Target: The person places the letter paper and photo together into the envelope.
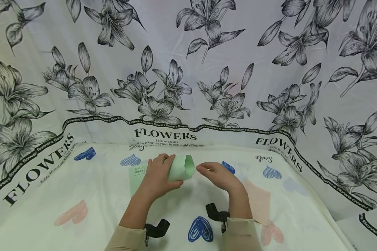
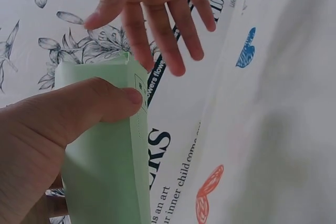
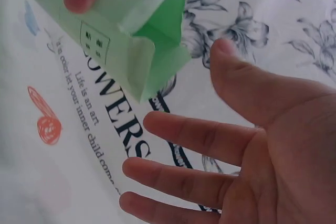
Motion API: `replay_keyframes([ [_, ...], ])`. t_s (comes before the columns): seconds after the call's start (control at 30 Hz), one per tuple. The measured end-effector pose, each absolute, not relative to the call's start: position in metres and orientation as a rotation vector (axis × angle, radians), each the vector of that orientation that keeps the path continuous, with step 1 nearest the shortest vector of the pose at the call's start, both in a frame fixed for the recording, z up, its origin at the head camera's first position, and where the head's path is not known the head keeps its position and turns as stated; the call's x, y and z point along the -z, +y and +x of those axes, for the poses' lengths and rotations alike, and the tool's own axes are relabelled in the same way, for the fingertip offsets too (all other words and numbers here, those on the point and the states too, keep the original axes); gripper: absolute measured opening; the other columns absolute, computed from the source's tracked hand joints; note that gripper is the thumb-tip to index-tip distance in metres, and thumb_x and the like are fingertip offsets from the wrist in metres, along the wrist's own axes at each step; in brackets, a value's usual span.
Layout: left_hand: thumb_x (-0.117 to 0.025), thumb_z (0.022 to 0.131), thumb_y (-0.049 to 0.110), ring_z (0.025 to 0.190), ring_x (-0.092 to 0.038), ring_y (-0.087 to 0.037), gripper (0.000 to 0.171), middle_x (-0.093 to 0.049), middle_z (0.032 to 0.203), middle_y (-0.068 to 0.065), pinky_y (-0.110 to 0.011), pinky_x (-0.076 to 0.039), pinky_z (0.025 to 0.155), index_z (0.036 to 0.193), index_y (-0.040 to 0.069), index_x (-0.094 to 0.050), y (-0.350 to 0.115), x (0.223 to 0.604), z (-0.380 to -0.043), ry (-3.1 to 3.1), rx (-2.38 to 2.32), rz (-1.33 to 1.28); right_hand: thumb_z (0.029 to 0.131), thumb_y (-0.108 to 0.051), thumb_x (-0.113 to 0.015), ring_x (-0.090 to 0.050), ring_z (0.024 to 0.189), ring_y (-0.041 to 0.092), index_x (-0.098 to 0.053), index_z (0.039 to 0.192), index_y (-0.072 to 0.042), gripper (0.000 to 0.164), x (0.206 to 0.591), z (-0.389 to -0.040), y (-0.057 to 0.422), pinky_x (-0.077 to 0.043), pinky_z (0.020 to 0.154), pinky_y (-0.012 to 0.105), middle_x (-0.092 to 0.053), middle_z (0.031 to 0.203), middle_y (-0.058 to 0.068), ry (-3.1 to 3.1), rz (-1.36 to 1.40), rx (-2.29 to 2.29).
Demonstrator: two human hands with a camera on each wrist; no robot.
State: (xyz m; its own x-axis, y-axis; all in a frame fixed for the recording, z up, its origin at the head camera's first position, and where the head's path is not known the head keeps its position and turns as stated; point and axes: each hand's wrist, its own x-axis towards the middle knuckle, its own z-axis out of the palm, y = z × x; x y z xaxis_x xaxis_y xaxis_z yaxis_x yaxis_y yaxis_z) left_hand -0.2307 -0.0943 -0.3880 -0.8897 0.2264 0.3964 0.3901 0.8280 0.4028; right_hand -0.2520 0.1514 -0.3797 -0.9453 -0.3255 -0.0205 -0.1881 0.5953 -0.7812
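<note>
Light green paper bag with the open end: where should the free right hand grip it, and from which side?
I'd pinch one wall of the light green paper bag at its open mouth, coming from the right. The mouth faces the right hand and its thin edges stand apart; the left hand holds the body behind it. Probably go lightly, since the rim is bent.

A white hanging sheet (image 1: 163, 35) printed with black-line flowers fills twelve o'clock. A pale cloth (image 1: 103, 195) patterned with hearts spreads toward six, softly lit.
</note>
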Motion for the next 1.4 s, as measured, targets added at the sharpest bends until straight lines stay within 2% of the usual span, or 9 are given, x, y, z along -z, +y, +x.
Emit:
replay_keyframes([
  [0.13, -0.09, 0.073, 0.041, 0.123, -0.051, -0.039, 0.09, -0.053, 0.136, -0.019, -0.072, -0.022, 0.114, 0.147, 0.006, -0.052, -0.096, 0.388, -0.231, -2.685, 0.694, -0.465, 0.101, -0.055, -0.057, -0.056, 0.13, 0.035, -0.069, 0.133, -0.018, 0.051, 0.383, -0.253, 0.159, -0.046, 0.102, 0.061, -0.063, 0.138, 0.004, 2.71, -0.339, 1.221],
  [0.3, -0.088, 0.073, 0.039, 0.124, -0.05, -0.04, 0.09, -0.054, 0.136, -0.02, -0.073, -0.021, 0.114, 0.148, 0.005, -0.051, -0.098, 0.387, -0.231, -2.68, 0.706, -0.477, 0.103, -0.046, -0.058, -0.058, 0.126, 0.036, -0.068, 0.133, -0.01, 0.048, 0.386, -0.253, 0.172, -0.047, 0.101, 0.058, -0.064, 0.136, 0.012, 2.802, -0.222, 1.043],
  [0.43, -0.087, 0.074, 0.038, 0.123, -0.051, -0.04, 0.089, -0.055, 0.136, -0.02, -0.074, -0.02, 0.113, 0.148, 0.005, -0.051, -0.1, 0.384, -0.232, -2.687, 0.713, -0.482, 0.104, -0.036, -0.057, -0.053, 0.131, 0.042, -0.067, 0.133, -0.004, 0.045, 0.392, -0.253, 0.187, -0.043, 0.105, 0.06, -0.062, 0.137, 0.019, 2.827, -0.161, 0.9],
  [0.57, -0.084, 0.075, 0.04, 0.125, -0.051, -0.038, 0.087, -0.056, 0.137, -0.017, -0.074, -0.018, 0.113, 0.149, 0.007, -0.051, -0.101, 0.383, -0.232, -2.71, 0.714, -0.481, 0.103, -0.031, -0.057, -0.043, 0.138, 0.048, -0.061, 0.138, 0.001, 0.048, 0.398, -0.254, 0.201, -0.037, 0.11, 0.062, -0.055, 0.143, 0.026, 2.825, -0.08, 0.845],
  [0.7, -0.084, 0.075, 0.042, 0.126, -0.051, -0.037, 0.089, -0.056, 0.138, -0.016, -0.073, -0.015, 0.115, 0.15, 0.008, -0.051, -0.1, 0.383, -0.232, -2.731, 0.734, -0.464, 0.103, -0.031, -0.054, -0.035, 0.14, 0.056, -0.05, 0.147, 0.004, 0.056, 0.402, -0.254, 0.212, -0.034, 0.11, 0.067, -0.043, 0.149, 0.034, 2.811, 0.078, 0.851],
  [0.83, -0.084, 0.075, 0.041, 0.125, -0.051, -0.036, 0.089, -0.056, 0.137, -0.016, -0.072, -0.015, 0.115, 0.15, 0.008, -0.05, -0.1, 0.384, -0.231, -2.73, 0.744, -0.453, 0.103, -0.018, -0.045, -0.031, 0.14, 0.059, -0.046, 0.148, 0.005, 0.051, 0.412, -0.257, 0.218, -0.031, 0.111, 0.068, -0.036, 0.151, 0.039, 2.771, 0.195, 0.873],
  [0.97, -0.084, 0.076, 0.041, 0.126, -0.051, -0.036, 0.089, -0.056, 0.137, -0.016, -0.072, -0.016, 0.115, 0.15, 0.007, -0.05, -0.101, 0.384, -0.23, -2.728, 0.745, -0.446, 0.099, -0.007, -0.043, -0.038, 0.134, 0.058, -0.054, 0.143, 0.002, 0.046, 0.422, -0.26, 0.219, -0.033, 0.11, 0.068, -0.038, 0.146, 0.04, 2.743, 0.24, 0.875],
  [1.1, -0.085, 0.076, 0.04, 0.126, -0.051, -0.036, 0.089, -0.055, 0.137, -0.017, -0.072, -0.017, 0.115, 0.151, 0.007, -0.05, -0.102, 0.385, -0.23, -2.728, 0.754, -0.445, 0.097, -0.005, -0.045, -0.043, 0.124, 0.055, -0.06, 0.136, 0.001, 0.042, 0.425, -0.262, 0.219, -0.036, 0.105, 0.069, -0.042, 0.138, 0.038, 2.761, 0.265, 0.837],
  [1.4, -0.085, 0.076, 0.041, 0.126, -0.051, -0.036, 0.09, -0.056, 0.137, -0.017, -0.072, -0.018, 0.115, 0.151, 0.007, -0.05, -0.102, 0.385, -0.23, -2.721, 0.748, -0.452, 0.095, -0.001, -0.049, -0.045, 0.116, 0.052, -0.064, 0.131, 0.003, 0.039, 0.425, -0.265, 0.219, -0.039, 0.102, 0.063, -0.05, 0.128, 0.035, 2.831, 0.294, 0.766],
])
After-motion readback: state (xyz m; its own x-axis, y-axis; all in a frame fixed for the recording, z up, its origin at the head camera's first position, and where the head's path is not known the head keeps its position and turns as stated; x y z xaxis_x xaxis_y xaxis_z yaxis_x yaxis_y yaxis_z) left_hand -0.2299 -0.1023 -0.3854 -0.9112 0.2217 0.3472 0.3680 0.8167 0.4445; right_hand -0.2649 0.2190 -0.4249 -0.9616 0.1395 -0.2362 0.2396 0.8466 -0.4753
